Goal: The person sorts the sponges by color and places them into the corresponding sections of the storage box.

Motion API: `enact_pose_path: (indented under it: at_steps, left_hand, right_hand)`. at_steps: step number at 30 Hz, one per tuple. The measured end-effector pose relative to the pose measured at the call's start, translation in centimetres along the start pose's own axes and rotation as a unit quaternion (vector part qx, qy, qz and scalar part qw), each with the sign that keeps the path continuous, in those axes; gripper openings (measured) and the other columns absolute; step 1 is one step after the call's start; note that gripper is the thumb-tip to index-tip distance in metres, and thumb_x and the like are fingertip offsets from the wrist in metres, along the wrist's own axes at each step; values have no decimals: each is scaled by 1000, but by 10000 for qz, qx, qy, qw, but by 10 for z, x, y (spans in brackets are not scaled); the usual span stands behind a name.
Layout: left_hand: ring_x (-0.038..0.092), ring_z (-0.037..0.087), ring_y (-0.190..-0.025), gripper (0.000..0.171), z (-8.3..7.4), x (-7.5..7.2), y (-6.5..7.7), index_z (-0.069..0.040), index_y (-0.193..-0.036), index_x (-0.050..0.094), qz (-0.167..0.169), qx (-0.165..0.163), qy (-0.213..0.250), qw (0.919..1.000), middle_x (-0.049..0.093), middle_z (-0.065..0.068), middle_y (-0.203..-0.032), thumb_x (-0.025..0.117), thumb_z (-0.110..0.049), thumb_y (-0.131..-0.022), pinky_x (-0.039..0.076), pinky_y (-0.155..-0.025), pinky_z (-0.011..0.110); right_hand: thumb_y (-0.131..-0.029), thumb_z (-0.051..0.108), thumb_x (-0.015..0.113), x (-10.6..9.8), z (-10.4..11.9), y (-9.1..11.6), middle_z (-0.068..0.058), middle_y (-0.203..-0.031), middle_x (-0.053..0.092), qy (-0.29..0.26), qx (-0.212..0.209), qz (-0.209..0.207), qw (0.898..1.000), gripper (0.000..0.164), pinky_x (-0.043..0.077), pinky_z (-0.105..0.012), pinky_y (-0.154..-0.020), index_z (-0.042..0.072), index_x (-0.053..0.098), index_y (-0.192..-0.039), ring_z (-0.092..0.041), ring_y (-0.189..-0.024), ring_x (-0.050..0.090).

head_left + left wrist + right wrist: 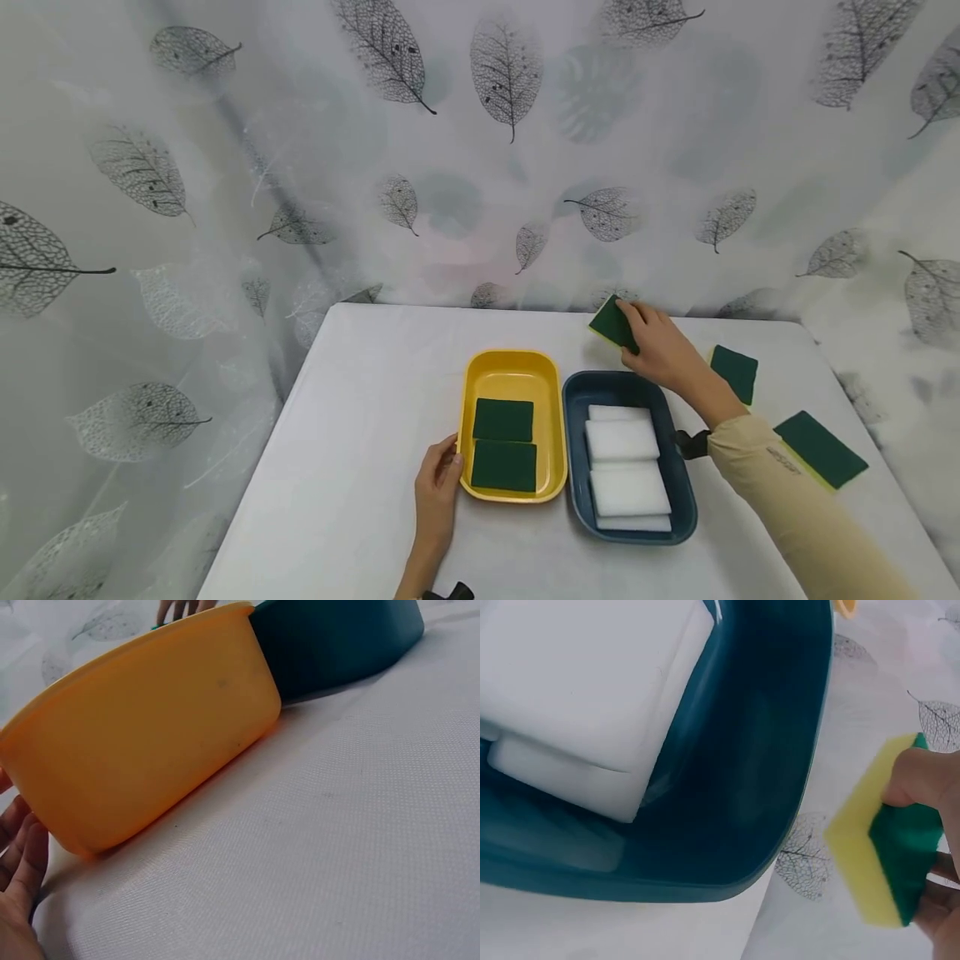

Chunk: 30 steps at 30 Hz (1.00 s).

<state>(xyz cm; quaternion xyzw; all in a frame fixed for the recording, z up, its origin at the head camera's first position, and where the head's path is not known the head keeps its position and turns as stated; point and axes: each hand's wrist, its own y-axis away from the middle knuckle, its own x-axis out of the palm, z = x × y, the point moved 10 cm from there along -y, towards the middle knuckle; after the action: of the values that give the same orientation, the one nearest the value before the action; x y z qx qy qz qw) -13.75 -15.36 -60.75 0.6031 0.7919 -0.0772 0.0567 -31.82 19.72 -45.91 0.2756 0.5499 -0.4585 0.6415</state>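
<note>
My right hand (660, 346) pinches a green-and-yellow sponge (615, 323) above the table's far edge. In the right wrist view the sponge (885, 840) is tilted, with the thumb on its green scouring side. A yellow tray (510, 367) holds two sponges (504, 465), green side up. My left hand (438, 475) rests against that tray's near left side, its fingers (26, 855) touching the outer wall in the left wrist view. Right of it, a dark blue tray (678, 467) holds several white sponge blocks (630, 487), some overlapping.
Two more green-and-yellow sponges lie on the white table (360, 450) at the right: a nearer one (821, 448) and one partly behind the right forearm (735, 371). The trays stand side by side. A leaf-patterned curtain (480, 167) hangs behind the table.
</note>
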Motion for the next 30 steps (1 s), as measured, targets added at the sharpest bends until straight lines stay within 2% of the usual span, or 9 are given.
enact_pose_path:
  at_steps: [6,11,15,21,27,30]
  left_hand:
    - [61,10,-110,32,0,-1,2,-24,-137,64,-1,-137,-70,9999,66,-4,-124,61,-31,-106,52,-94,13]
    - [61,10,-111,31,1,-1,2,-27,-136,64,18,-192,-79,9998,66,-5,-124,62,-33,-105,51,-95,13]
    - [61,12,-113,30,0,2,0,-29,-136,63,79,-178,-45,9998,65,-5,-123,61,-34,-106,51,-96,13]
    - [61,9,-110,32,-1,1,0,-24,-137,64,29,-110,-58,9999,66,-2,-123,62,-31,-106,52,-94,13]
    - [61,9,-109,32,-1,1,-2,-24,-136,64,21,-106,8,9999,66,-1,-123,62,-31,-106,51,-93,13]
    - [61,9,-110,31,1,1,0,-25,-136,64,33,-99,5,9999,66,-3,-123,61,-32,-106,52,-94,13]
  right_hand:
    - [-89,8,76,-14,25,-6,-34,-152,44,461,-632,-773,9939,79,49,-64,-103,-4,36,-156,-54,-134,47]
    - [-88,9,78,-17,41,-10,-32,-153,45,529,-876,-964,9901,81,48,-63,-107,-2,37,-156,-50,-134,50]
    - [-90,13,78,-11,53,-12,-27,-156,45,504,-841,-718,9926,81,46,-66,-106,0,35,-158,-49,-135,50]
    - [-93,21,76,8,76,-13,-20,-160,45,353,-923,-312,9946,83,48,-65,-103,3,32,-161,-44,-137,49]
    - [-95,23,75,23,103,-15,-20,-161,43,107,-1234,7,9923,82,46,-60,-112,4,32,-161,-40,-144,47]
    - [-95,23,76,33,114,-14,-22,-159,44,-36,-1267,119,9919,79,47,-57,-114,4,35,-160,-39,-142,50]
